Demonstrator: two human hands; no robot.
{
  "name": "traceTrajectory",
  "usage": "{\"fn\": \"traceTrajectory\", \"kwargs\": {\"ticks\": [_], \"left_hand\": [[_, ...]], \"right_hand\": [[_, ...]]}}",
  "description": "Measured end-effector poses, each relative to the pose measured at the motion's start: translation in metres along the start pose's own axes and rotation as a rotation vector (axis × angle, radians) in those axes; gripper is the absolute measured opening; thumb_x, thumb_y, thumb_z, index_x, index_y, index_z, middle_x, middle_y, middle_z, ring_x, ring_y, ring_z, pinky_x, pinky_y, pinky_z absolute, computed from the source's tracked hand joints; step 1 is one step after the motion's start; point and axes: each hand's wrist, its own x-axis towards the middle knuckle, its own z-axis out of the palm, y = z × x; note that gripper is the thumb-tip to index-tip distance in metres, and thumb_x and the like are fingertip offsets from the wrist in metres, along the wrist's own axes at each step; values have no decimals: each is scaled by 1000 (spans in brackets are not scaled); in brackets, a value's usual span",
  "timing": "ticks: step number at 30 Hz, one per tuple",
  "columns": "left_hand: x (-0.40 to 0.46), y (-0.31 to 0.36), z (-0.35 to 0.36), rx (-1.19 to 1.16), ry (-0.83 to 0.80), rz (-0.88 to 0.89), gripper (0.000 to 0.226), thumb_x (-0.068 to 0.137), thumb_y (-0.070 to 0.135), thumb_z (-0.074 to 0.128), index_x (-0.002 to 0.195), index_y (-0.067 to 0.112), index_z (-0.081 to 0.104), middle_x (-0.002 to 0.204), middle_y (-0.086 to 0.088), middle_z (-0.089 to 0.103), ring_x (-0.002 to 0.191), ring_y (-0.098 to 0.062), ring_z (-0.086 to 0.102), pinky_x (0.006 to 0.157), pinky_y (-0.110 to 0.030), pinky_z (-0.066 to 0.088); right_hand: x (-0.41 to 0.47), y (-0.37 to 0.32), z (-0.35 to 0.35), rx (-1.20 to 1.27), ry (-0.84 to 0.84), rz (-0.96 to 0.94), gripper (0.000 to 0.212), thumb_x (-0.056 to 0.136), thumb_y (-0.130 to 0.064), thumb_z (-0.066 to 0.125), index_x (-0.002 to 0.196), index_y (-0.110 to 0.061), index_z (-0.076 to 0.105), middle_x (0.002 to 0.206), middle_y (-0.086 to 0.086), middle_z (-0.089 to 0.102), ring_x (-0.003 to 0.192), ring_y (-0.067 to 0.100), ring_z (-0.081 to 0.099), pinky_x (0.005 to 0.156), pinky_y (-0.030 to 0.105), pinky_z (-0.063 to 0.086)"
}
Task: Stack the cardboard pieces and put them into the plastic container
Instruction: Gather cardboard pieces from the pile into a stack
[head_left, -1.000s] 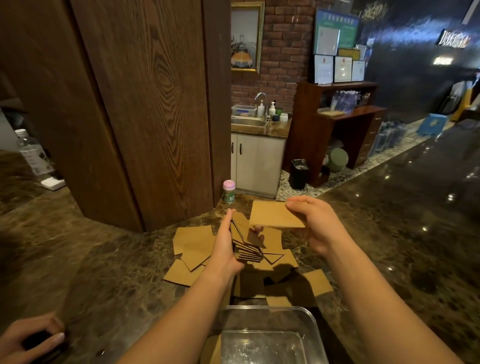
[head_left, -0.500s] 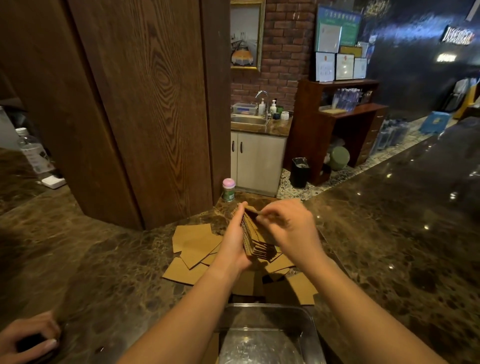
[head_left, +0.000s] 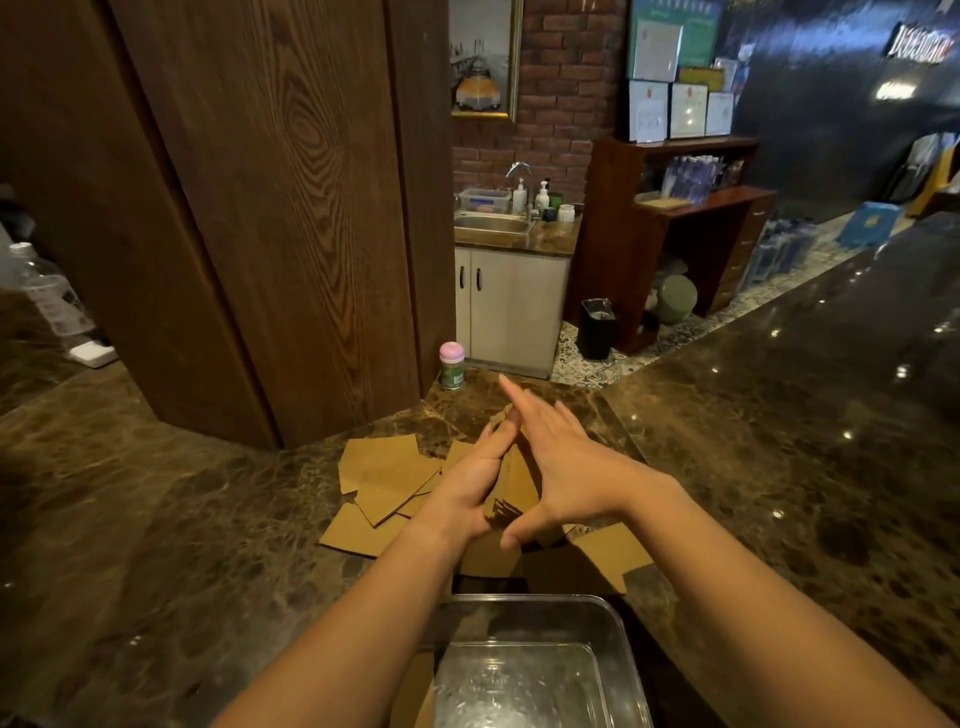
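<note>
Marble counter (head_left: 156, 519), with clear plastic container (head_left: 618, 623) at its near edge and loose cardboard pieces (head_left: 384, 467) just beyond the container. Above those pieces, a cardboard stack (head_left: 511, 488) on edge — gripped by left hand (head_left: 467, 488) with curled fingers, pressed by right hand (head_left: 566, 467) with flat, straight fingers.

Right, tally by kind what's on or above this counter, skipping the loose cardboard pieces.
Cardboard stack: 1
Plastic container: 1
Pink-lidded jar: 1
Water bottle: 1
White block: 1
Total: 5
</note>
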Motion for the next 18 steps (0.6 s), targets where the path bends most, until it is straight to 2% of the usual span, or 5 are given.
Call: {"fn": "traceTrajectory", "kwargs": {"ticks": [4, 9, 13, 16, 18], "left_hand": [[0, 6, -1, 3, -3, -33, 58, 67, 40, 87, 115, 10, 73, 107, -17, 72, 104, -33, 69, 83, -45, 57], [3, 16, -3, -51, -15, -8, 38, 77, 33, 78, 106, 9, 76, 95, -16, 74, 92, -32, 73, 76, -43, 60], [10, 25, -9, -21, 80, 78, 40, 81, 26, 70, 120, 18, 71, 96, -18, 76, 87, -33, 74, 68, -44, 61], [12, 41, -33, -86, 206, 171, 45, 83, 21, 69, 127, 22, 59, 94, -21, 74, 81, -34, 73, 67, -50, 62], [9, 48, -50, -130, 262, 173, 29, 90, 21, 64, 119, 21, 61, 91, -22, 74, 79, -35, 73, 69, -53, 62]], "right_hand": [[9, 5, -3, 104, 5, -27, 139, 58, -51, 89, 149, -58, -17, 157, -6, 24, 140, 12, 23, 108, 31, 27], [22, 13, -1, 146, 39, -70, 138, 57, -49, 88, 144, -65, -18, 152, -9, 27, 129, 0, 23, 102, 28, 29], [33, 19, -2, 296, 58, -22, 136, 56, -66, 87, 139, -70, -21, 164, -5, 12, 147, 17, 18, 116, 44, 26], [38, 36, 13, 522, 245, 177, 98, 72, -79, 65, 149, -56, 9, 160, 4, 29, 137, 20, 42, 108, 41, 39], [42, 47, 35, 336, 185, 354, 72, 80, -78, 54, 132, -27, 50, 129, 3, 61, 106, 13, 62, 80, 30, 50]]}}
